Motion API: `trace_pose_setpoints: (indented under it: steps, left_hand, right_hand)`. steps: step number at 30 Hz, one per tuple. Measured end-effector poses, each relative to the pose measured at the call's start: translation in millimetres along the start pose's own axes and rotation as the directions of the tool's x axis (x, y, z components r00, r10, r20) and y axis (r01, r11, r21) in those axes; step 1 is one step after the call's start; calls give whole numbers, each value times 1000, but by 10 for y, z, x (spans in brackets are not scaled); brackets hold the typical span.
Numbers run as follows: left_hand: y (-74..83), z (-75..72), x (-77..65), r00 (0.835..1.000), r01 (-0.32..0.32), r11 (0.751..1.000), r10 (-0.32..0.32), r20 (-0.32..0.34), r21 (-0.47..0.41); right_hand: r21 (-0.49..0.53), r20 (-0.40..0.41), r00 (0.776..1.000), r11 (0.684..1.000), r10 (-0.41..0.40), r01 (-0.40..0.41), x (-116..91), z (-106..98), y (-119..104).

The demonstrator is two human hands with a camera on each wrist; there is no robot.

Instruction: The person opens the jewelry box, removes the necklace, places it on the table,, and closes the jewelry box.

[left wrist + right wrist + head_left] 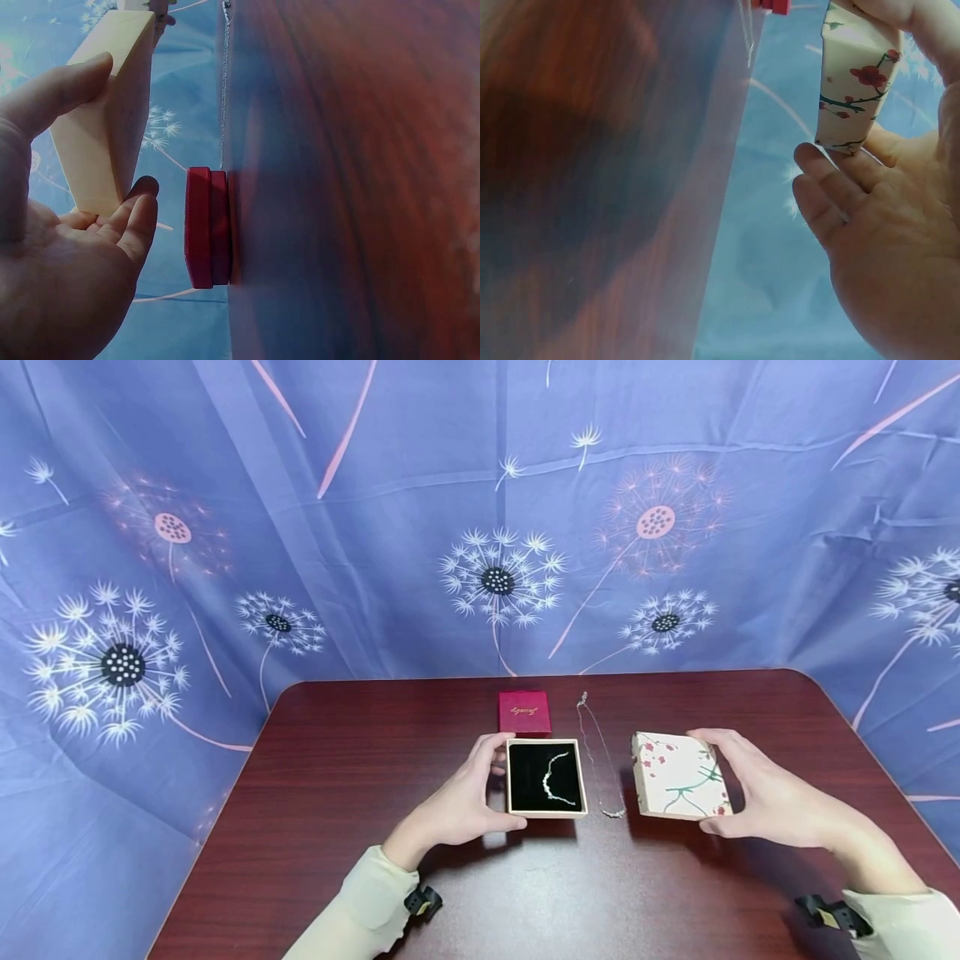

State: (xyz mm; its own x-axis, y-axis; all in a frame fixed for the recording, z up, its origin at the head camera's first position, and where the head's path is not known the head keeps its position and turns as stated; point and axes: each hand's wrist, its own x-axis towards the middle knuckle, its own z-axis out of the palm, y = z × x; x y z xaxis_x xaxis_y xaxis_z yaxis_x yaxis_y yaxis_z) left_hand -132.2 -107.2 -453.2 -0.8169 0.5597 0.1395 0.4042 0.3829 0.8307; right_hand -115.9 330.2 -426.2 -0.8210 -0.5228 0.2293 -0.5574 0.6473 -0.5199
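Note:
My left hand (463, 797) grips a cream jewelry box base (547, 815) by its left side, thumb at the near edge and fingers at the far edge. A silver bracelet (547, 785) lies curved on the black lining (527, 775) inside. In the left wrist view the box base (101, 142) is held up off the table. To the right, my right hand (783, 797) holds the box lid (678, 777), white with red blossoms and green branches, by its right side. The right wrist view shows the lid (851, 90) raised too, pinched between thumb and fingers.
A silver necklace (612, 814) lies stretched out on the dark red wooden table (360, 752) between base and lid. Behind the box base sits a small closed red jewelry box (525, 712) with gold lettering. A blue dandelion-print curtain (405, 568) hangs behind the table.

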Motion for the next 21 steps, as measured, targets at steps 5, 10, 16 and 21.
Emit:
trace_pose_setpoints:
  steps: [5, 10, 16, 21]
  left_hand:
    - [1, -1, 0, 1000, 2, 1000, -2, -2, 5]
    - [1, -2, 1, 1000, 3, 1000, -3, -1, 9]
    - [8, -1, -6, 1000, 12, 1000, -12, -2, 3]
    - [26, 1, -8, 1000, 22, 1000, -22, -2, 3]
  right_hand:
    - [1, 7, 999, 999, 40, -40, -137, -48, 101]
    - [-17, 14, 998, 998, 67, -67, -279, -121, 228]
    - [-85, 35, 989, 986, 147, -144, -452, -223, 441]
    - [-152, 77, 970, 964, 230, -217, -571, -282, 580]
